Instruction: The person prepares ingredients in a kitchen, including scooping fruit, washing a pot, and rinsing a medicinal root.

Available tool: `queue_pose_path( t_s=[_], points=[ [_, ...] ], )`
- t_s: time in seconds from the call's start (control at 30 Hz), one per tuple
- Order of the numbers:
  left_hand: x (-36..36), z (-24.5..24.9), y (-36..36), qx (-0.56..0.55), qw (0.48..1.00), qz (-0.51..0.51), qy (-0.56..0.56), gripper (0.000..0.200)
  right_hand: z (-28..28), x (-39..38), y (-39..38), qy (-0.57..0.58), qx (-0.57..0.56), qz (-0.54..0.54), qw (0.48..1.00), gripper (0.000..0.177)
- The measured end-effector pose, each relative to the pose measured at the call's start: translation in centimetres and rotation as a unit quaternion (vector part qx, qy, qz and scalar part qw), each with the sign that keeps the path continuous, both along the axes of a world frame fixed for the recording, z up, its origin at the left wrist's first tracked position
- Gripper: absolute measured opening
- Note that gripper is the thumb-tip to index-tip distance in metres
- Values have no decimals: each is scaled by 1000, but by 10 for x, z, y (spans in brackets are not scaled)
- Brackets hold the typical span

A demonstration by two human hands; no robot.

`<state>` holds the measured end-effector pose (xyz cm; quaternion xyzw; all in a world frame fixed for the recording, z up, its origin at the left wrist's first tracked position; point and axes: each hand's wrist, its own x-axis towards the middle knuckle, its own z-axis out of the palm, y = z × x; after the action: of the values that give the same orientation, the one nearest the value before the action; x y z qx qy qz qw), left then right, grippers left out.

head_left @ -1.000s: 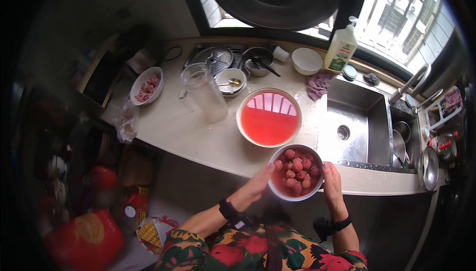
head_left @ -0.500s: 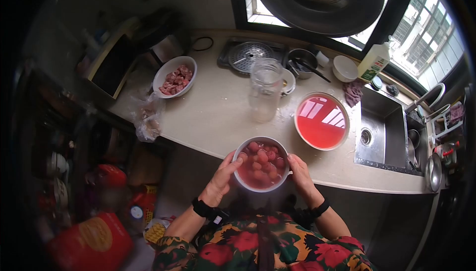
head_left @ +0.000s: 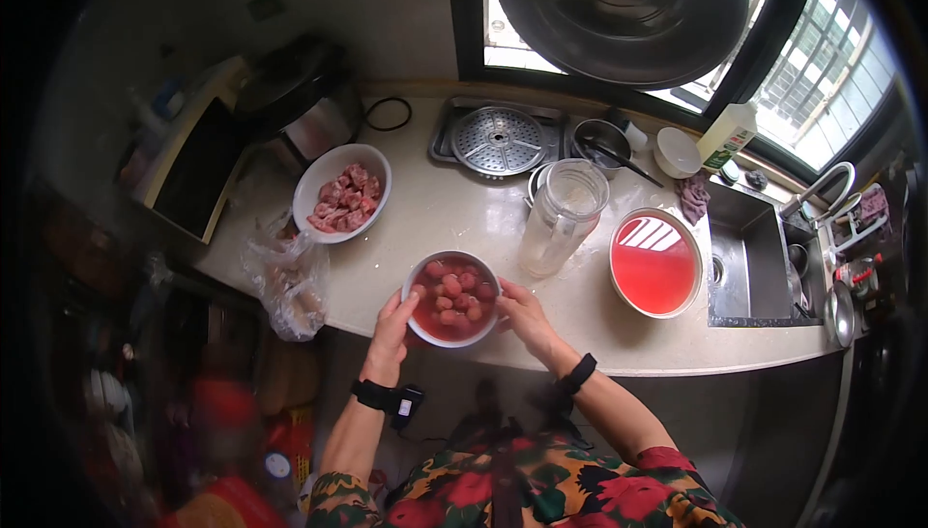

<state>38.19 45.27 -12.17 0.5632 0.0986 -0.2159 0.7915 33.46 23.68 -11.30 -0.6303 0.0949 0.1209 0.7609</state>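
Between my hands, at the counter's front edge, is a white bowl (head_left: pixel 410 327) of round red fruit (head_left: pixel 457 293) in pink-red liquid. My left hand (head_left: pixel 391 330) grips its left side, thumb over the rim. On the opposite side, my right hand (head_left: pixel 527 318) holds the rim, its fingers partly hidden. Just beyond the bowl stands a tall clear jar (head_left: pixel 556 233), its mouth uncovered. A large bowl of red liquid (head_left: pixel 655 265) rests on the counter to the right.
Left on the counter (head_left: pixel 464 219) are a white bowl of raw meat chunks (head_left: pixel 343 201) and a crumpled plastic bag (head_left: pixel 290 281). A perforated steamer plate (head_left: pixel 498 141) and a small pot (head_left: pixel 601 141) stand behind. The sink (head_left: pixel 759 262) lies far right.
Both hands have carried the bowl of fruit to the left and a little farther over the counter. The camera view has also shifted.
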Motion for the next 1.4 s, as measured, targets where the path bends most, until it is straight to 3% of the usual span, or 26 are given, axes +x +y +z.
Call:
queue_pose_path(
  t_s=[0.23, 0.33, 0.37, 0.4, 0.43, 0.47, 0.53, 0.57, 0.6, 0.67, 0.7, 0.77, 0.9, 0.97, 1.0, 1.23, 1.4],
  points=[
    [26, -13, 7, 93, 995, 8, -46, 29, -17, 12, 5, 13, 27, -51, 998, 55],
    [31, -5, 3, 150, 984, -8, -95, 29, 3, 1, -1, 32, 51, -57, 997, 51],
    [29, 1, 2, 337, 923, 12, -184, 31, 5, -4, -5, 30, 52, -63, 996, 51],
    [25, 11, 0, 508, 819, 34, -265, 33, 6, -11, -11, 32, 13, -42, 998, 47],
    [22, 20, -6, 563, 711, 88, -412, 33, 7, -19, -19, 36, -26, -20, 999, 44],
    [15, 31, -14, 562, 711, 87, -413, 33, 8, -30, -28, 36, -26, -21, 999, 44],
    [-4, 80, -55, 297, 884, 82, -352, 36, 11, -52, -52, 32, -88, 6, 996, 40],
    [-15, 97, -78, 125, 944, 63, -297, 40, 14, -65, -65, 32, -104, 2, 994, 36],
    [-19, 98, -91, 67, 962, 17, -265, 42, 18, -77, -79, 31, -119, -4, 992, 33],
    [-19, 106, -121, 126, 921, -26, -368, 35, 28, -102, -109, 40, -144, -9, 989, 28],
    [-17, 110, -135, 128, 920, -26, -368, 35, 32, -113, -122, 54, -127, -33, 990, 27],
    [-14, 111, -157, 45, 951, -45, -301, 22, 41, -134, -146, 72, -112, -77, 988, 23],
    [-6, 108, -174, 85, 965, -63, -239, 20, 41, -163, -186, 94, -103, -136, 981, 23],
    [-6, 106, -179, -31, 983, -52, -176, 23, 36, -173, -203, 101, -100, -170, 975, 22],
    [-6, 104, -181, -27, 983, -46, -175, 23, 34, -176, -211, 102, -98, -163, 976, 22],
    [4, 96, -179, -74, 962, 136, -227, 22, 30, -172, -253, 61, -112, -190, 973, 21],
    [20, 94, -168, -38, 950, 193, -240, 22, 28, -161, -272, 53, -130, -186, 973, 21]
  ],
)
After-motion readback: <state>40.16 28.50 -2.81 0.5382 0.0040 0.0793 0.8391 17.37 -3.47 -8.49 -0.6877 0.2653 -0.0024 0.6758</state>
